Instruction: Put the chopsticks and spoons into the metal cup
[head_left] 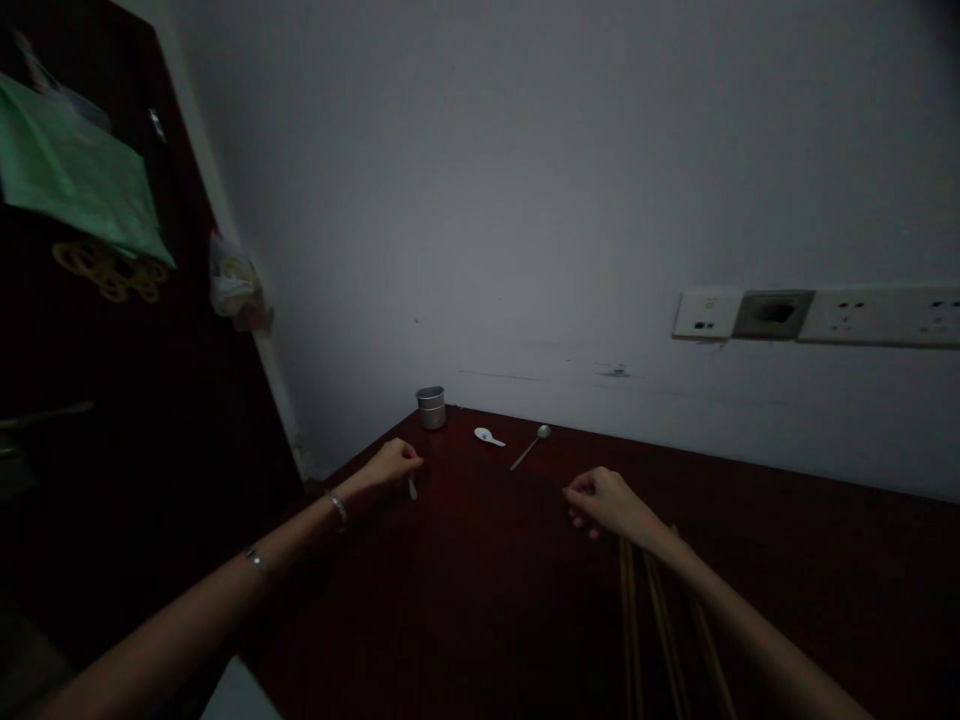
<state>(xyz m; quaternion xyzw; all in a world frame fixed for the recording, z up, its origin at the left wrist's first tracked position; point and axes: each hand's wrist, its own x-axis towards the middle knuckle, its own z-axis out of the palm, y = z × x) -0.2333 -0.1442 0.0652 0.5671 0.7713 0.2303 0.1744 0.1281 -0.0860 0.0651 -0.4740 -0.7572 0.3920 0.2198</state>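
Note:
My left hand [394, 462] is closed at the left side of the dark red table, its fingers pinched round a small pale spoon-like utensil [412, 489]. Only one end of that utensil shows below the fingers. Further back lie a white soup spoon [489, 437] and a long-handled metal spoon [531, 447], apart from both hands. A grey metal cup [431, 408] stands upright at the far corner. On the right, my right hand [606, 502] hovers with fingers curled in, nothing visible in them. Chopsticks [631, 630] lie in pairs below its wrist and forearm, which partly hide them.
A pale wall rises behind the table [480, 560], with sockets [855, 315] at the right. To the left is a dark door [187, 400] hung with a green cloth [82, 170]; a plastic bag [234, 280] hangs beside it. A pale corner [238, 692] shows at the bottom.

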